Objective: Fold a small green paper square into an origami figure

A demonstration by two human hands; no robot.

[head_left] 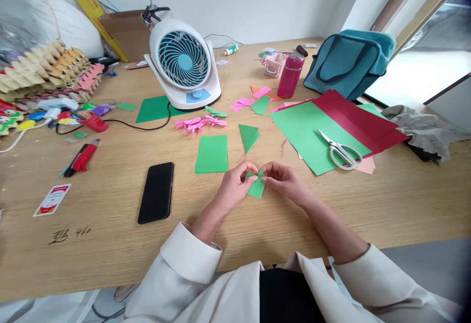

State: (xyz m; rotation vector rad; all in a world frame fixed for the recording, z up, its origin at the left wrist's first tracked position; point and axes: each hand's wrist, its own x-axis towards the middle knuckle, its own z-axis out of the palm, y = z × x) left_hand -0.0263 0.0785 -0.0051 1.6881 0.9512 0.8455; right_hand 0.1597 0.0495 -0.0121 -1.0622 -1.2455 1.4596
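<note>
A small folded piece of green paper [256, 190] is pinched between my two hands near the front middle of the table. My left hand [238, 184] grips its left side with thumb and fingers, and my right hand [285, 182] has hold of its upper right part. Just beyond them lie folded dark green triangles [248, 136]. To their left is a stack of green rectangular sheets [212, 154]. White-handled scissors [340, 151] rest on a large light green sheet [307, 139] at the right, with red sheets [364, 122] partly beneath it.
A black phone [156, 193] lies left of my hands. Behind are pink paper shapes [200, 124], a white fan heater [184, 63], a pink flask [290, 75] and a teal bag [348, 63]. A red cutter [86, 156] and a printed card [52, 200] sit at the left.
</note>
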